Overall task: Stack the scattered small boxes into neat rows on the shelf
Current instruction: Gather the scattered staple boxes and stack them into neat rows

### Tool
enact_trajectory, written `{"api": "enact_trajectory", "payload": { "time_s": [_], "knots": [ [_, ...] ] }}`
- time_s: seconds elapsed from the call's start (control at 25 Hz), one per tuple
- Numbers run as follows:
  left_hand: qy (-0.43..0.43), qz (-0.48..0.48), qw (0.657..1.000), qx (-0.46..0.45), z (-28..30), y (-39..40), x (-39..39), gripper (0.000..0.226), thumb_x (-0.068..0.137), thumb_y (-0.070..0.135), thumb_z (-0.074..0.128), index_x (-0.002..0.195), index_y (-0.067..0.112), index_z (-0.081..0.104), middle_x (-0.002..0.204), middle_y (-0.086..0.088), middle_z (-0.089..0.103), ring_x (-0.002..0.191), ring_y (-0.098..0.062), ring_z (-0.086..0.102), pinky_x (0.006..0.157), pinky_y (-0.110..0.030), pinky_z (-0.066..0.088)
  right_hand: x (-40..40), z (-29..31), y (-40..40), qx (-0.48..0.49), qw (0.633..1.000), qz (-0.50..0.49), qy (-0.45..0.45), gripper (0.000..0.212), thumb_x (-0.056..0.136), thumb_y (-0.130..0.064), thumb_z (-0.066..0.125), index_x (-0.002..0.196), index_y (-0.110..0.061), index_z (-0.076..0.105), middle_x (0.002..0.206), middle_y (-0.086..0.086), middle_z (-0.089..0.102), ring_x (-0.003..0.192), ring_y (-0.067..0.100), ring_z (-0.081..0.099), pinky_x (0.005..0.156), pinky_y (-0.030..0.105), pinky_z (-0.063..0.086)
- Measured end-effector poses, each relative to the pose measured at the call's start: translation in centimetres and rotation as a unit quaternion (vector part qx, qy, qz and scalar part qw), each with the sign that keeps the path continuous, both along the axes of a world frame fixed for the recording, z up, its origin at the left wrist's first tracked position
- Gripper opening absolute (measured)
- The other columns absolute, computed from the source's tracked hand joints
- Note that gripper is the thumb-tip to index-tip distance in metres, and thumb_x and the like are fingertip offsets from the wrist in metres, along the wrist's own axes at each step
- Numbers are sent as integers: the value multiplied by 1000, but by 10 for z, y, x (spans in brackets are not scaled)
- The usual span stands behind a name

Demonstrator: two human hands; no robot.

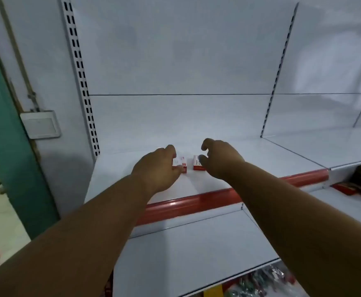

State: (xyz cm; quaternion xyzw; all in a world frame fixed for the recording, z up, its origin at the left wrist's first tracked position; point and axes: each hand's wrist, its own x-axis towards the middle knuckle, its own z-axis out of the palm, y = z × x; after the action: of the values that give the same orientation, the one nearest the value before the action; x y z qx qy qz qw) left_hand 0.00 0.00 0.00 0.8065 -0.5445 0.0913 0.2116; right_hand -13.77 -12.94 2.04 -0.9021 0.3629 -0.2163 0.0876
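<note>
— What lies nearest?
— A bare white lower shelf (196, 243) at 6 o'clock, with blurred packaged goods (258, 281) under it.

— And the hands?
— Both reach over the red-edged shelf (261, 151). The left hand (157, 168) has its fingers curled round a small red-and-white box (181, 162). The right hand (218, 157) hovers with fingers loosely curled and apart, gripping nothing, just at 3 o'clock of a second box (196, 165).

— The boxes?
— Side by side, slightly apart, mid-shelf. Beyond, at 12 o'clock, the white back panel (175, 61).

Two small boxes (180, 163) (197, 163), two hands (157, 168) (220, 159), one shelf (132, 168).
</note>
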Motion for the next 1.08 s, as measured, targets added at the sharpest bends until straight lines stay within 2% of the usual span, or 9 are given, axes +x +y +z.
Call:
{"api": "enact_trajectory", "payload": {
  "time_s": [0.08,0.2,0.36,0.44,0.52,0.64,0.76,0.88,1.08],
  "knots": [
    [5,29,999,34,-6,-28,7,55,87,57,56,130,25,46,124,-2,57,106,-24,58,84,-35,49,15,-6,-21,18,998,10,67,45,93,-39,55,133,-17,48,126,10,56,110,28,57,83,34,46],
    [-20,62,993,98,-19,-56,16,70,82,72,48,137,30,42,130,-4,52,117,-28,52,93,-40,46,40,-19,-46,77,989,5,130,51,91,-43,54,135,-19,46,131,12,51,113,30,55,88,37,47],
    [-36,54,992,106,-20,-76,30,52,88,56,48,136,37,43,125,-7,52,115,-30,52,91,-37,44,57,-16,-63,63,982,5,179,29,90,-38,51,107,-15,53,118,10,58,97,26,56,76,31,45],
    [-25,48,990,130,-17,-83,34,45,91,51,44,133,36,46,118,-8,50,109,-32,54,86,-36,44,59,-18,-63,42,977,-3,208,32,93,-37,48,114,-13,52,118,10,55,101,28,57,76,33,45],
    [-17,27,992,120,-12,-91,38,40,93,50,40,129,33,48,108,-7,44,104,-32,54,83,-36,44,56,-21,-63,30,980,-21,194,36,93,-35,47,121,-13,49,120,12,50,103,30,56,76,34,44],
    [-18,-26,997,71,4,-106,34,36,97,49,37,127,30,47,107,-7,44,91,-28,56,76,-34,48,31,-10,-68,-5,992,-56,116,35,94,-37,47,120,-13,48,113,13,49,101,33,56,73,35,41],
    [-26,-119,993,3,18,-131,18,31,96,47,39,120,30,47,96,-4,42,75,-23,51,66,-31,43,-14,14,-81,-82,987,-123,62,35,100,-38,34,120,-12,47,108,15,51,94,35,57,69,35,37],
    [-13,-198,980,10,23,-162,-23,30,95,49,39,118,32,48,98,-2,43,78,-23,54,69,-32,46,-66,29,-91,-137,972,-183,61,38,103,-39,27,119,-13,48,108,15,51,90,36,59,68,35,40],
    [-22,-299,953,34,27,-216,-132,31,97,49,34,118,31,47,111,-4,45,88,-23,56,75,-34,47,-168,57,-116,-159,945,-277,72,38,103,-39,26,117,-13,50,106,14,50,90,36,58,69,35,39]
  ]
}}
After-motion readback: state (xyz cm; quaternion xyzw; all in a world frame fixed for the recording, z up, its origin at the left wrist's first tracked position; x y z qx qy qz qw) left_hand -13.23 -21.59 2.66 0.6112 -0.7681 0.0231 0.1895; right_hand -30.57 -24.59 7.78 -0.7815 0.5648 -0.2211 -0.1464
